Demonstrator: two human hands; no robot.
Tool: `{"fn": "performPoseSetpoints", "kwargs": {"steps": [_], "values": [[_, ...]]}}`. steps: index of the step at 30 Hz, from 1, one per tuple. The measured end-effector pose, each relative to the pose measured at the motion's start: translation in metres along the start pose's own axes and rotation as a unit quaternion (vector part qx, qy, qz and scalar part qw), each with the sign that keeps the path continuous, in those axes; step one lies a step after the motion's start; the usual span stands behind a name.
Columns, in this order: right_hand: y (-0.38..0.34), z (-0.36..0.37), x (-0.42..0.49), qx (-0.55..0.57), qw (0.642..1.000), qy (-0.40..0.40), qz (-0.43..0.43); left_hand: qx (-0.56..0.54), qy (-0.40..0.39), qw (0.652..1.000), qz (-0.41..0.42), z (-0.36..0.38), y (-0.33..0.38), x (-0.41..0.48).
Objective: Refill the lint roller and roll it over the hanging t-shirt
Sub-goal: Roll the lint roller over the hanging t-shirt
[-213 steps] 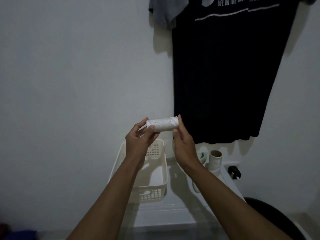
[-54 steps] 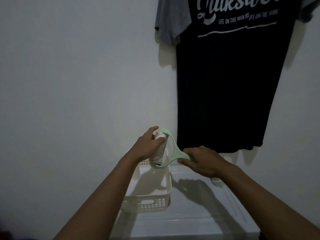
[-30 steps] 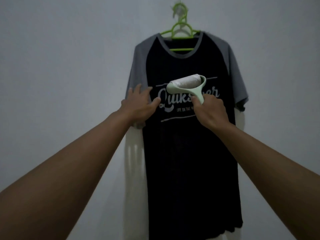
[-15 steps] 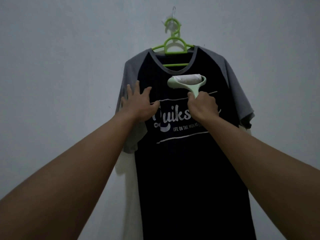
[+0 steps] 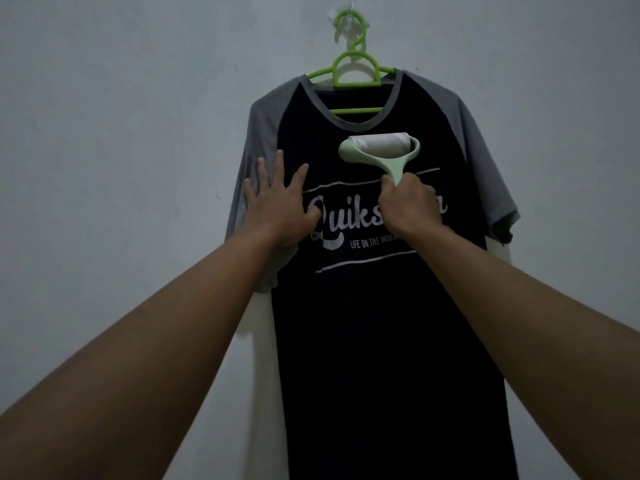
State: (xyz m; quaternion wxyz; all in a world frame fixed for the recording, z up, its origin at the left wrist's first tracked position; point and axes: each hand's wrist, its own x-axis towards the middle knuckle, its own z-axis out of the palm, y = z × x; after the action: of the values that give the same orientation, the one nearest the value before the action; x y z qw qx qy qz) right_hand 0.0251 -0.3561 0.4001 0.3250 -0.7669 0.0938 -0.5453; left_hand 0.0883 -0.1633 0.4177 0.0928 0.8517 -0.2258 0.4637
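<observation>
A black t-shirt (image 5: 381, 323) with grey sleeves and white lettering hangs on a green hanger (image 5: 349, 72) against the wall. My right hand (image 5: 410, 207) is shut on the pale green handle of the lint roller (image 5: 379, 152). Its white roll lies against the shirt's chest, just below the collar. My left hand (image 5: 277, 206) lies flat with spread fingers on the shirt's left chest and sleeve, pressing the fabric to the wall.
A plain pale wall (image 5: 121, 133) surrounds the shirt on both sides. The hanger hooks onto a small clear wall hook (image 5: 348, 13) at the top. Both my forearms reach up from the bottom corners.
Over the last second the roller rose from the lettering to just under the collar, where it stays. My left hand has stayed flat on the shirt. Earlier I fitted the roll over the table.
</observation>
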Motion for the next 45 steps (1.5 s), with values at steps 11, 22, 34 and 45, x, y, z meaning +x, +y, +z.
{"fn": "performPoseSetpoints", "kwargs": {"steps": [11, 22, 34, 45], "values": [[0.033, 0.003, -0.059, -0.007, 0.999, -0.028, 0.028, 0.007, -0.028, 0.999, 0.027, 0.031, 0.003, -0.055], [0.078, 0.002, -0.137, -0.044, 0.993, -0.077, 0.08, 0.009, -0.075, 0.997, 0.027, 0.069, 0.017, -0.13], [0.144, 0.006, -0.241, -0.075, 0.979, -0.137, 0.132, 0.013, -0.148, 0.988, 0.041, 0.133, 0.033, -0.246], [0.198, 0.005, -0.332, -0.13, 0.953, -0.201, 0.187, 0.037, -0.201, 0.978, 0.053, 0.188, 0.045, -0.347]]}}
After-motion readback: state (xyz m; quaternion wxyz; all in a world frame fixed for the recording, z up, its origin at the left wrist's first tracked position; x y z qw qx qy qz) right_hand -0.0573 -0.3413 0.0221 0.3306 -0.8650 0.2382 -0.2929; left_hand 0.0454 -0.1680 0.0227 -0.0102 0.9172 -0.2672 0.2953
